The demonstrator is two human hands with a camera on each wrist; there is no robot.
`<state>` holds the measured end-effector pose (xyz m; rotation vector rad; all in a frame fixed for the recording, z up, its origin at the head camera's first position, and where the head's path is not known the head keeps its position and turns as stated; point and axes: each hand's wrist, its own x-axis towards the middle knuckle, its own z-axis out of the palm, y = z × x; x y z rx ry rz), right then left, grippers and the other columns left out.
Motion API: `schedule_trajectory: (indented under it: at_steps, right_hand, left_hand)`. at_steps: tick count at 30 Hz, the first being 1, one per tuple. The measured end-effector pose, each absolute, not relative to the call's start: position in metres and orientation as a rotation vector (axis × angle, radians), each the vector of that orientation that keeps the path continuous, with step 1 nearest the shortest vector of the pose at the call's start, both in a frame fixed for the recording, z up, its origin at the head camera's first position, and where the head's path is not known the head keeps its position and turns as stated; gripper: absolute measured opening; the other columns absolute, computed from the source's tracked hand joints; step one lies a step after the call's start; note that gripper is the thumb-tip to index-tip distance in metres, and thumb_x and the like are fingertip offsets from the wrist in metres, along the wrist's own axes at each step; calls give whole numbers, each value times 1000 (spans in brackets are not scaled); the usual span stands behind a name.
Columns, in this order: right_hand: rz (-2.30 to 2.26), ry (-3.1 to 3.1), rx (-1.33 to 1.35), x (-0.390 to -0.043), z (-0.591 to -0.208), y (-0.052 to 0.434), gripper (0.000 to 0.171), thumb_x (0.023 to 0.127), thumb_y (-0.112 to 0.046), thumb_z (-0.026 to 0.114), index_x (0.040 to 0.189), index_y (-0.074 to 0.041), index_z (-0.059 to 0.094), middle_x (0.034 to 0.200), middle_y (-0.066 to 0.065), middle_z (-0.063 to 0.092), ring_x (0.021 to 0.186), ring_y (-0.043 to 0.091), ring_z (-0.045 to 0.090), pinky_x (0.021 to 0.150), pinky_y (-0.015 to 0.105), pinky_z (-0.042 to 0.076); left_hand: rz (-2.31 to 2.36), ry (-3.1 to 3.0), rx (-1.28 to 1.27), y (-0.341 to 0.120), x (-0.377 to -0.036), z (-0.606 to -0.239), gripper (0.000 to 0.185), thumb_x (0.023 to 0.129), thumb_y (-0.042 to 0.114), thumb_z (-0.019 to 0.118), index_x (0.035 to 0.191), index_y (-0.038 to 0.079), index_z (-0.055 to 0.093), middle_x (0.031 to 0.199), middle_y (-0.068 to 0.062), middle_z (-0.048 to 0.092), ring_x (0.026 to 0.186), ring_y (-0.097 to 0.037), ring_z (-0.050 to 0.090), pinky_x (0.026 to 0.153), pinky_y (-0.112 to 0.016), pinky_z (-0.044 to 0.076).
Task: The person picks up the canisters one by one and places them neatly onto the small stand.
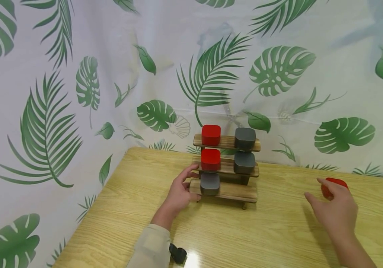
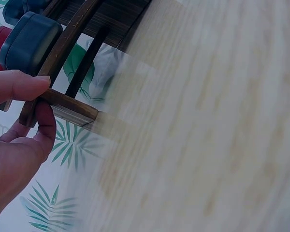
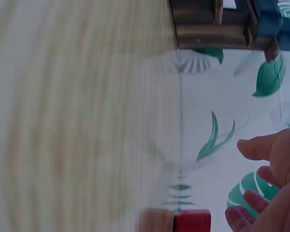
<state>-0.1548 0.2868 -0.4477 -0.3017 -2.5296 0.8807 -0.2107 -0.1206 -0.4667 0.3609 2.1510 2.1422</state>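
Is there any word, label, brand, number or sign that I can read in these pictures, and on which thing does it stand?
None: no readable text shows in any view.
The red blocks and grey blocks on the wooden shelf have plain faces.
The backdrop bears only leaf and shell prints.
The loose red block by the right hand is unmarked.
The left hand holds the shelf's end.

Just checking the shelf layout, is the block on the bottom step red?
No, the block on the bottom step of the wooden shelf is dark grey; the red ones sit on the two steps above.
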Motion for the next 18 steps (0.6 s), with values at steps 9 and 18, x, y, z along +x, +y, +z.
schedule_trajectory:
  at_steps: [9, 18]
  right_hand:
    - [835, -2522, -448, -157, -447, 312, 55, 82, -21, 81, 129, 3, 63, 121, 35, 56, 106, 48, 51, 84, 60, 34]
    - [866, -2577, -528, -159, -447, 320, 62, 86, -23, 78, 137, 4, 56, 130, 38, 47, 114, 51, 44, 86, 62, 33]
  left_hand:
    - [2133, 2161, 362, -121, -212, -470, 98, 67, -28, 67, 146, 26, 50, 132, -15, 51, 94, -36, 58, 70, -37, 55]
    - [2140, 2128, 350, -120, -211, -466, 98, 66, -30, 65, 148, 21, 48, 133, -17, 49, 94, -37, 58, 69, -36, 54]
